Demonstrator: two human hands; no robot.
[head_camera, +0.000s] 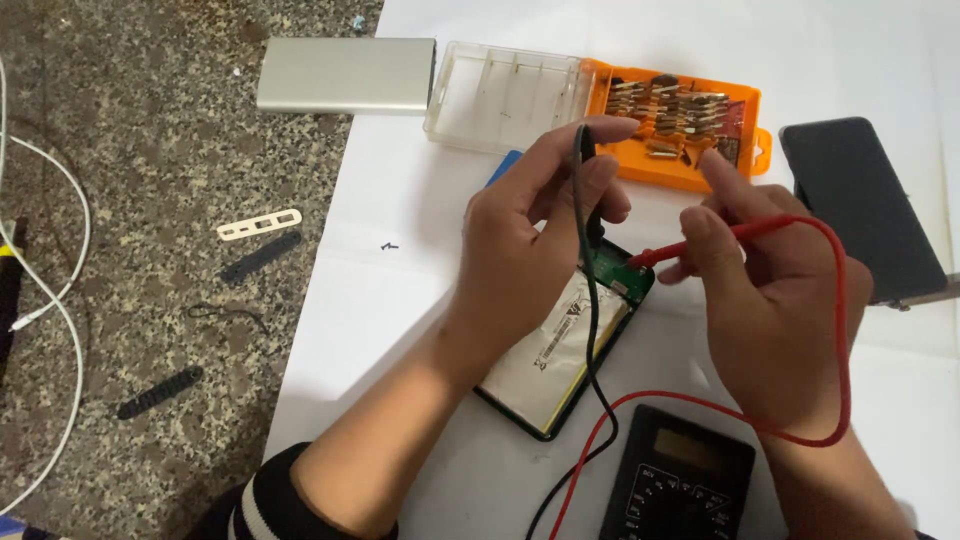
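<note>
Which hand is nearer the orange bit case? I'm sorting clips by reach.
Right. The right hand, holding the red probe, has a fingertip just below the bit case. The left hand, holding the black probe, sits farther left, below the case's clear lid.

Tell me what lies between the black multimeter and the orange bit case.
In the head view, between the multimeter and the orange bit case lie the opened power bank and both hands, holding black and red probes.
</note>
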